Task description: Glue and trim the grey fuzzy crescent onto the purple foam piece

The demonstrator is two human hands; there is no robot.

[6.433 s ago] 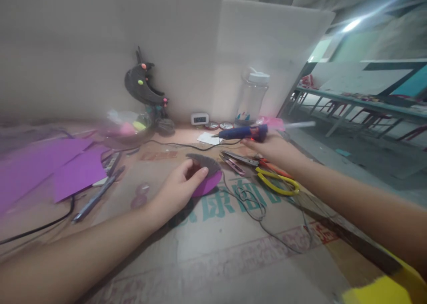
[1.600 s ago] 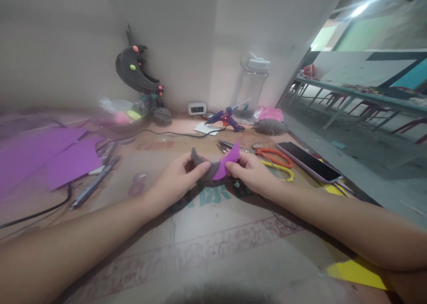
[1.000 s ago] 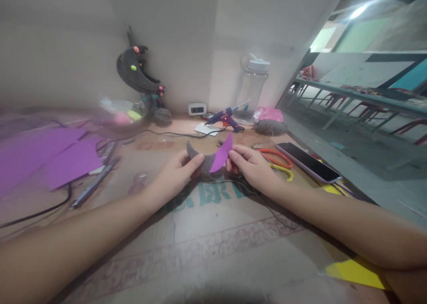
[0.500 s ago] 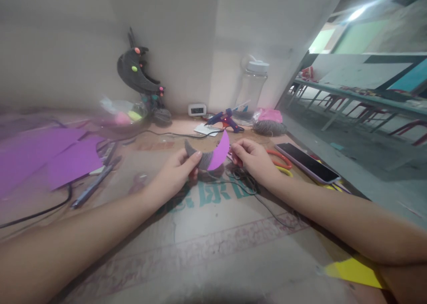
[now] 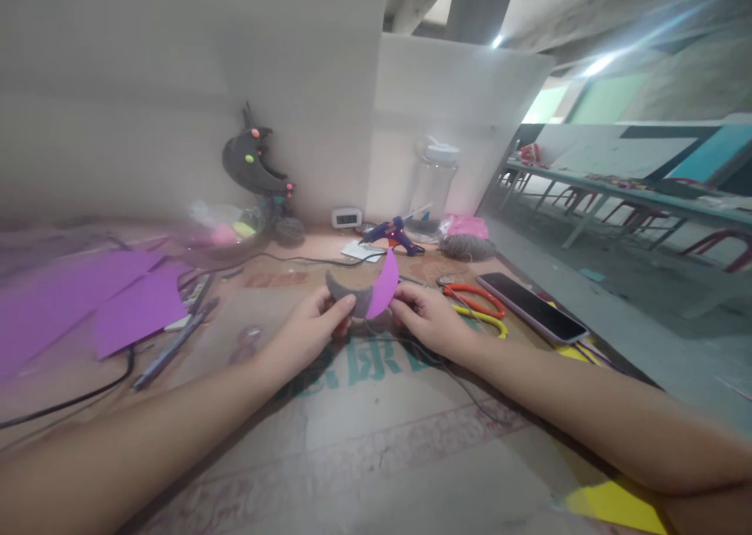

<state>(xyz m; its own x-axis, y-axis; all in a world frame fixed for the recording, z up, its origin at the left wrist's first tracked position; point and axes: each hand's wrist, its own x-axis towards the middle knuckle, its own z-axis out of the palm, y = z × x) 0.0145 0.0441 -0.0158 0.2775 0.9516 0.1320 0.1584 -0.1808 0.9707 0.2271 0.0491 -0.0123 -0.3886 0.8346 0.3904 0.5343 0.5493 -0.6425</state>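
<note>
A crescent cutout [image 5: 383, 288] of purple card stands between my hands. Grey yarn [image 5: 352, 296] is wound around its left part, and the right part shows bare purple. My left hand [image 5: 329, 312] pinches the wrapped end between thumb and fingers. Close against the purple end, my right hand [image 5: 426, 316] has its fingers pressed together; what lies between the fingertips is hidden. A loose yarn strand [image 5: 470, 390] runs from under the crescent, past my right hand, and across the table.
Right of my right hand lie scissors [image 5: 479, 300] and a phone [image 5: 532, 306]. Behind the crescent are a glue gun [image 5: 392, 236], a small clock [image 5: 346, 218], a bottle [image 5: 435, 182] and a yarn ball [image 5: 467, 247]. Purple sheets [image 5: 141, 308], a pen [image 5: 173, 347] and a decorated dark crescent [image 5: 252, 159] are left.
My right hand has moved left, from apart from the crescent to its purple edge. The left hand keeps its pinch. The view has tilted up slightly.
</note>
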